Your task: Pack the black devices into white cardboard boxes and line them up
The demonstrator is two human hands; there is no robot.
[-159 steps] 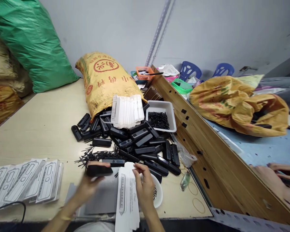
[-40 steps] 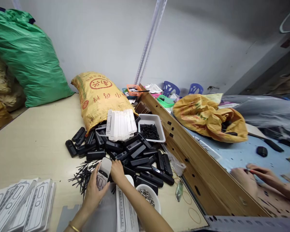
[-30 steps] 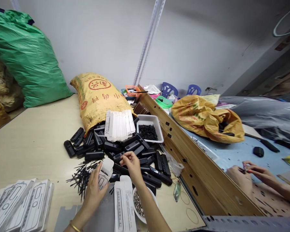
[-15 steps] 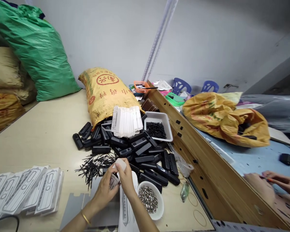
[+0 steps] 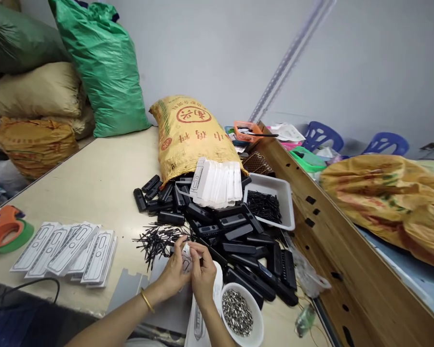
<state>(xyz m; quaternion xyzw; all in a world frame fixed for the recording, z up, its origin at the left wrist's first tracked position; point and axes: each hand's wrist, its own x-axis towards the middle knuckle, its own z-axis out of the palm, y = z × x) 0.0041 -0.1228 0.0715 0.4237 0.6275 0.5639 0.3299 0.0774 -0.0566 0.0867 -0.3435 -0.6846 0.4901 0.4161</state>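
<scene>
My left hand (image 5: 172,274) and my right hand (image 5: 204,275) meet at the table's near edge, both closed on a small white packaging box (image 5: 185,255) held between them. Just beyond lie loose black pins (image 5: 155,238) and a heap of black plastic parts (image 5: 238,241). A white bowl of small metal screws (image 5: 237,313) sits right of my right hand. A flat white carton (image 5: 198,325) lies under my right wrist.
A yellow sack (image 5: 188,132) spills the black parts; a stack of white cartons (image 5: 217,180) leans on it. A white tray of pins (image 5: 269,202) sits behind. Packed white boxes (image 5: 72,250) lie at left. A wooden divider (image 5: 332,231) runs along the right.
My view has swung left, and the other person's hands at right are out of sight. My right hand has come back from the black parts to the white box with my left.
</scene>
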